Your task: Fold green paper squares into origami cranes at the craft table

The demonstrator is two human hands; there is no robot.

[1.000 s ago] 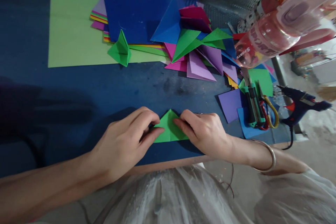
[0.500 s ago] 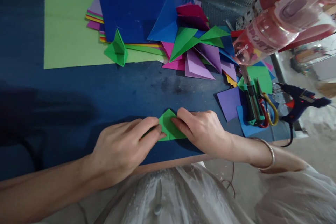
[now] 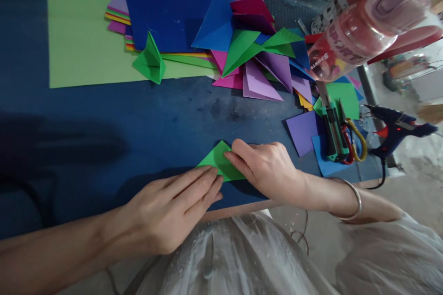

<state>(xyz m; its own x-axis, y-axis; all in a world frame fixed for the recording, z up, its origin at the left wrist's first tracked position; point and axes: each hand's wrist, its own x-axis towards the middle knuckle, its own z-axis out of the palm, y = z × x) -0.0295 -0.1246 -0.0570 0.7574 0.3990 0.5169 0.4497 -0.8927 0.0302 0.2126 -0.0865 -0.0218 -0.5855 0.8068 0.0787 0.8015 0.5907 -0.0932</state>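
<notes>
A green piece of folded paper point(image 3: 221, 159) lies on the blue table close to its front edge, its peak pointing away from me. My left hand point(image 3: 173, 209) rests with fingers stretched out flat over the paper's lower left part. At the right side, my right hand point(image 3: 265, 166) pinches the paper between thumb and curled fingers, hiding that corner. Farther back stands a small green folded paper shape point(image 3: 151, 61), apart from both hands.
Coloured sheets with a dark blue one point(image 3: 162, 14) on top lie at the back, beside folded paper pieces point(image 3: 259, 83). On the right are a utility knife point(image 3: 332, 131), scissors point(image 3: 356, 138), a glue gun point(image 3: 394, 129) with a cord, and a pink bottle point(image 3: 356, 32).
My left hand has gone from pinching the paper's left side to lying flat across it, uncovering the left slope. The right hand keeps its grip. The view has shifted slightly.
</notes>
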